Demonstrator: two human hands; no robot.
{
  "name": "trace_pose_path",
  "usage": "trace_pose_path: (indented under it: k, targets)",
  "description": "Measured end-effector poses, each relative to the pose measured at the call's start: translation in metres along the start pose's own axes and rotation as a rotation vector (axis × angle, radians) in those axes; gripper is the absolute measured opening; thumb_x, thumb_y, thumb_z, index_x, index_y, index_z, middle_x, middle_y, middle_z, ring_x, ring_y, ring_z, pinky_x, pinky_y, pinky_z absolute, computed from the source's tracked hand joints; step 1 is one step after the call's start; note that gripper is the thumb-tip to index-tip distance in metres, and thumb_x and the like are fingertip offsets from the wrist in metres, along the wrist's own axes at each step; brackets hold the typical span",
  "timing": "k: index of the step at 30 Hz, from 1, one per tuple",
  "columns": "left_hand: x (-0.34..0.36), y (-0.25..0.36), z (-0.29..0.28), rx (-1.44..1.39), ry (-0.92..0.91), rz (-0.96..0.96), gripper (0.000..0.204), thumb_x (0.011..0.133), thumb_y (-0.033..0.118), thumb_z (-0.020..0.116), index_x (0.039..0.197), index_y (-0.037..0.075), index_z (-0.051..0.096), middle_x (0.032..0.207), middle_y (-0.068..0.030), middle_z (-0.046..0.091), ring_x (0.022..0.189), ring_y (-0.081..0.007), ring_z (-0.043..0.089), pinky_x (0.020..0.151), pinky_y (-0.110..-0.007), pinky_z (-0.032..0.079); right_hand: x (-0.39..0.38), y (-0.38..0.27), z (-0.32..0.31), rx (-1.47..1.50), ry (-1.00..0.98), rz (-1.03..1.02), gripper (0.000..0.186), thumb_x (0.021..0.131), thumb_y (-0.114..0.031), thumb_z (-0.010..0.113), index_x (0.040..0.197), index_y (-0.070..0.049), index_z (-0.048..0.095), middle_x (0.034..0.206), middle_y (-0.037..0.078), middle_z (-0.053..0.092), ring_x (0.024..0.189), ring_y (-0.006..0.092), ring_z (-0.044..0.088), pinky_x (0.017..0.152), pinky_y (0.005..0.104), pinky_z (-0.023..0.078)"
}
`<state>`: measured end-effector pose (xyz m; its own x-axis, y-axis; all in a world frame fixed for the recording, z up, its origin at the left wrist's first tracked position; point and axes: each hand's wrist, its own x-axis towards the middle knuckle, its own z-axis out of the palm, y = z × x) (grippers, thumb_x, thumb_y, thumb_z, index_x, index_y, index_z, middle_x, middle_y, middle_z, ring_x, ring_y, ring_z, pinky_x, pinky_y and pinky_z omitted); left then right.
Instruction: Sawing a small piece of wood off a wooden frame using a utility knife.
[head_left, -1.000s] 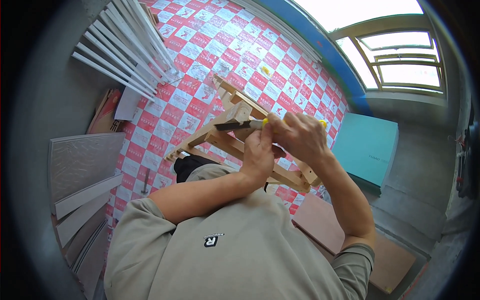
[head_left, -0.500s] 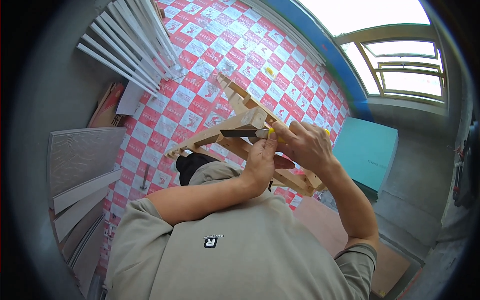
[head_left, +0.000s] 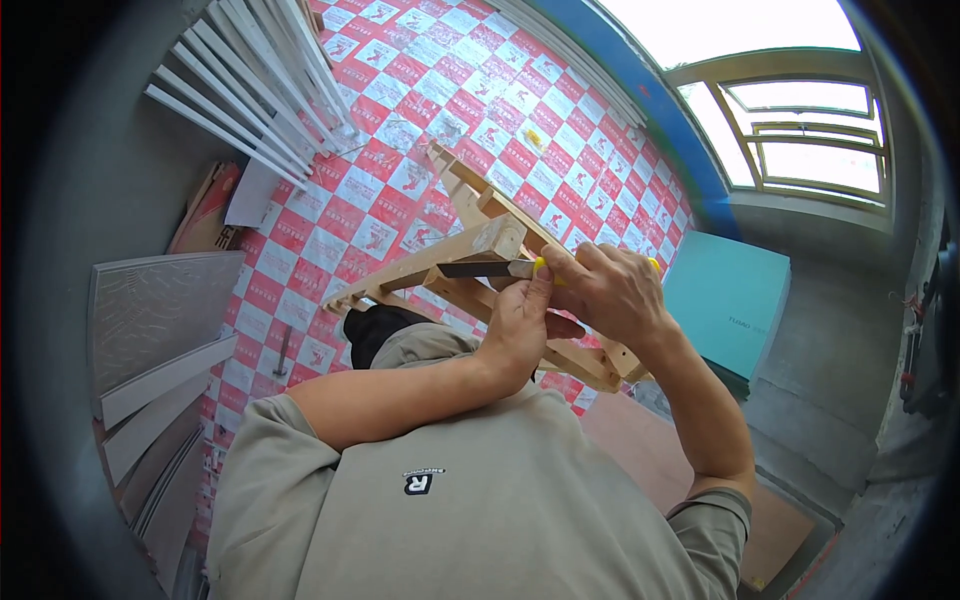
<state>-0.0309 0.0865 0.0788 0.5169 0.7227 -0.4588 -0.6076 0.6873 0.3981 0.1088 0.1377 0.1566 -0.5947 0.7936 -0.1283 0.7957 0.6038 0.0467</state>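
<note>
Red-and-white checkered floor sheeting (head_left: 300, 270) spreads out beneath the pale wooden ladder-like frame (head_left: 425, 262) that leans at a slant in front of me. Up and to the right of that frame is a wide yellowish-framed window (head_left: 820, 130), bright with daylight. To the frame's right sits a stack of flat teal rectangular boards (head_left: 725, 300); to its left a grey rectangular panel with a wavy-patterned face (head_left: 160, 315) leans against the wall. Beyond the frame, on its far left, a fan of long, narrow white strips (head_left: 235, 115) stands propped. My two bare hands meet above the near end of the frame. The fingers of my right hand (head_left: 618, 290) are curled firmly round the handle of a yellow-handled knife with a dark, straight blade and silvery neck (head_left: 490, 269), and my left hand (head_left: 515, 325) pinches it by the yellow front end, thumb on top. The blade points left, over the frame's thick squared end; whether it touches the wood I cannot tell.
</note>
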Motion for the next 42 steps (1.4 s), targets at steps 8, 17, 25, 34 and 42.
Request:
trace_pose_path:
  k: [8,17,25,34,42]
  targets:
    - [0.014,0.005,0.02,0.05,0.014,0.062,0.053,0.109,0.047,0.037,0.111,-0.002,0.06,0.099,-0.0121,0.068,0.081,-0.0207,0.072,0.076,-0.033,0.061,-0.005,0.016,0.0,-0.052,0.054,0.02,0.036,0.084,-0.031,0.076,0.116,-0.019,0.065,0.074,0.003,0.057,0.063,0.0221,0.063,0.052,0.0369,0.049]
    - [0.008,0.013,0.053,-0.056,-0.169,-0.005,0.046,0.108,0.043,0.042,0.118,0.0,0.056,0.098,-0.0124,0.066,0.077,-0.0195,0.069,0.07,-0.032,0.06,-0.021,0.032,-0.028,0.012,0.07,0.196,0.048,0.082,-0.033,0.078,0.124,-0.015,0.064,0.078,0.006,0.062,0.066,0.0256,0.067,0.056,0.0388,0.053]
    - [-0.01,0.02,-0.014,-0.051,-0.065,-0.113,0.055,0.107,0.051,0.04,0.114,-0.001,0.058,0.1,-0.014,0.069,0.079,-0.0216,0.071,0.073,-0.033,0.06,0.007,-0.019,-0.009,0.052,-0.067,0.1,0.044,0.084,-0.039,0.076,0.121,-0.018,0.065,0.076,0.003,0.061,0.065,0.0216,0.065,0.054,0.0376,0.05]
    - [-0.01,0.017,-0.016,0.0,-0.04,-0.048,0.059,0.106,0.052,0.04,0.104,-0.003,0.06,0.092,-0.0136,0.07,0.077,-0.019,0.071,0.073,-0.03,0.06,0.005,-0.022,-0.006,0.069,-0.015,0.109,0.044,0.084,-0.039,0.076,0.121,-0.018,0.064,0.074,0.002,0.06,0.064,0.0202,0.064,0.053,0.0364,0.05]
    - [0.0,0.013,-0.007,0.029,0.052,-0.052,0.054,0.106,0.05,0.042,0.107,-0.001,0.061,0.094,-0.011,0.069,0.079,-0.0162,0.07,0.074,-0.03,0.06,0.008,-0.011,-0.002,0.105,-0.049,0.089,0.035,0.089,-0.034,0.07,0.119,-0.018,0.064,0.076,0.005,0.062,0.066,0.0223,0.068,0.053,0.0377,0.051]
